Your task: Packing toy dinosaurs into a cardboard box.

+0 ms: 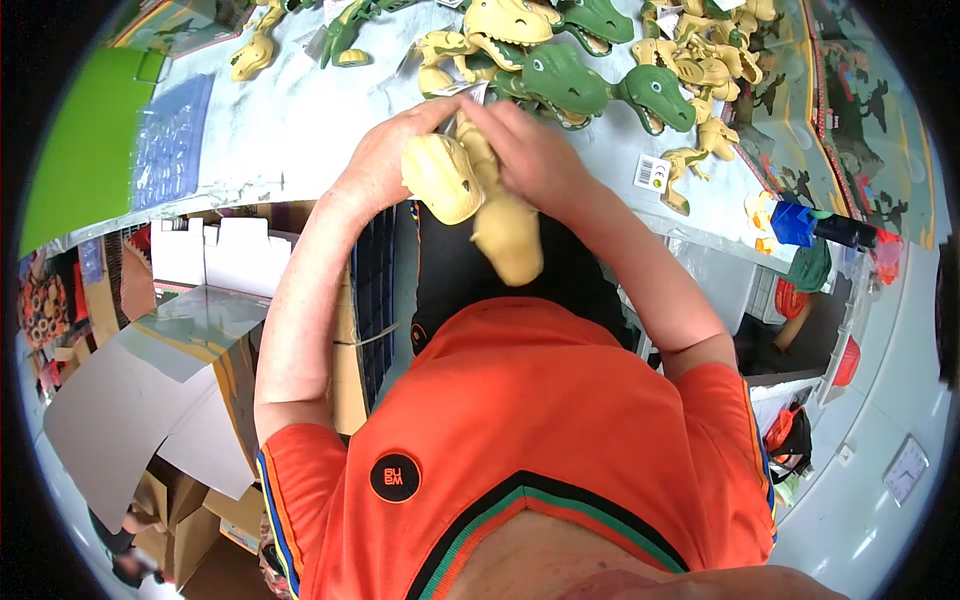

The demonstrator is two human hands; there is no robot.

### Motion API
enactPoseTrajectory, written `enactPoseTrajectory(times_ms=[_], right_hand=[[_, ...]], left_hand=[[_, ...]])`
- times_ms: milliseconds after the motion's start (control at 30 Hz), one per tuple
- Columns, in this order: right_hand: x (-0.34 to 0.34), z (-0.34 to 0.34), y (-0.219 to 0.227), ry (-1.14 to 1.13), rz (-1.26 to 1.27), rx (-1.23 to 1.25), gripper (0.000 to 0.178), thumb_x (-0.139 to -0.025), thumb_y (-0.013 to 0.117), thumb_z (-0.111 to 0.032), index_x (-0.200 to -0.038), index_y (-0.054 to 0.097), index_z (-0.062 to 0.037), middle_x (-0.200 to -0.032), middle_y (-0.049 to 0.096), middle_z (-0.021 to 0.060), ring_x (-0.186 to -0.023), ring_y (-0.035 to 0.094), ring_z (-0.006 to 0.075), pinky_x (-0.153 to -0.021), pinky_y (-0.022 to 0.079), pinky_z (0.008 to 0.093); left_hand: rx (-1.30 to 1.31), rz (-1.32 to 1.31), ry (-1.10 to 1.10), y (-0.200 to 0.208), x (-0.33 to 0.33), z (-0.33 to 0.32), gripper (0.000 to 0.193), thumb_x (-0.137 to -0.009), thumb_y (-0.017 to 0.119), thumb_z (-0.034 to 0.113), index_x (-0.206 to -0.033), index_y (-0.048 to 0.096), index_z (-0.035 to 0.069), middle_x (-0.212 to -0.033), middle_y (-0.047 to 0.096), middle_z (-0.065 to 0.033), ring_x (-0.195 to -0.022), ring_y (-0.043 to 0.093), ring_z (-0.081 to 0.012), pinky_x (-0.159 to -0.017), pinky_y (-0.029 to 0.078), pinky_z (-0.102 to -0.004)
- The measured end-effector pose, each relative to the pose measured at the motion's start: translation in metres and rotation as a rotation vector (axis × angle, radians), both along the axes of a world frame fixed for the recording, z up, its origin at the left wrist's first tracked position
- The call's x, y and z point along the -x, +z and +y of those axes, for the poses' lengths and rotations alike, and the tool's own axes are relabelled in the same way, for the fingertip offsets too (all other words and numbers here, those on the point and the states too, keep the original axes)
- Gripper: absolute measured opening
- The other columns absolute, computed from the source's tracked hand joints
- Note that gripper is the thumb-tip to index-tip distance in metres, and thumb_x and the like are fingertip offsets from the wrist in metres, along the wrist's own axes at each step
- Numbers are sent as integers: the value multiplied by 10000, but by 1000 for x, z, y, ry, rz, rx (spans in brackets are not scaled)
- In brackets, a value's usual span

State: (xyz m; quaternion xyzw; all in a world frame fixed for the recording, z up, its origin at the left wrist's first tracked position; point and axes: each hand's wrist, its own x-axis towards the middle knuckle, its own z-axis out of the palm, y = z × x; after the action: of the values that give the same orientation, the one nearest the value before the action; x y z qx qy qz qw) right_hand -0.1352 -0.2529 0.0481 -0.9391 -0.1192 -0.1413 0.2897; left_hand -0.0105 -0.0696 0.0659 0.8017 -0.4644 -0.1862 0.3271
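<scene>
Both of my hands meet above the near edge of the table. My left hand [385, 155] is closed round a tan toy dinosaur [440, 178], its head hanging toward me. Against it, my right hand [530, 155] grips a second tan dinosaur [508, 238], whose head is smeared by motion. My fingertips come together near a small white paper tag [473, 92]; how they hold it is hidden. Just beyond my hands lie a green dinosaur [563, 80] and a tan dinosaur [508, 22], close to several others.
A smaller tan dinosaur [700, 150] lies right with a white tag [650, 172]. Printed cardboard sheets [780, 110] stack at the right edge. A clear plastic tray [172, 140] and green panel [85, 120] lie left. Open cardboard boxes [190, 520] stand below left.
</scene>
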Motion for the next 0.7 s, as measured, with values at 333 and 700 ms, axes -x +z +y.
enactPoseTrajectory(times_ms=[333, 700], right_hand=[[10, 10, -9, -22, -155, 159, 394, -808, 702, -107, -1194, 650, -54, -1140, 622, 73, -1007, 658, 251, -750, 572, 335], [5, 13, -27, -126, -328, 35, 460, -830, 712, -110, -1271, 597, -45, -1246, 617, 132, -1046, 667, 252, -763, 583, 329]], left_hand=[[-113, 45, -10, 12, -1, -5, 567, -780, 702, 92, -1330, 580, 28, -1202, 607, -142, -1109, 619, -294, -966, 483, -334], [-24, 70, -29, 7, -5, -4, 567, -783, 703, 139, -1336, 581, 91, -1168, 650, -142, -1087, 620, -328, -931, 509, -393]])
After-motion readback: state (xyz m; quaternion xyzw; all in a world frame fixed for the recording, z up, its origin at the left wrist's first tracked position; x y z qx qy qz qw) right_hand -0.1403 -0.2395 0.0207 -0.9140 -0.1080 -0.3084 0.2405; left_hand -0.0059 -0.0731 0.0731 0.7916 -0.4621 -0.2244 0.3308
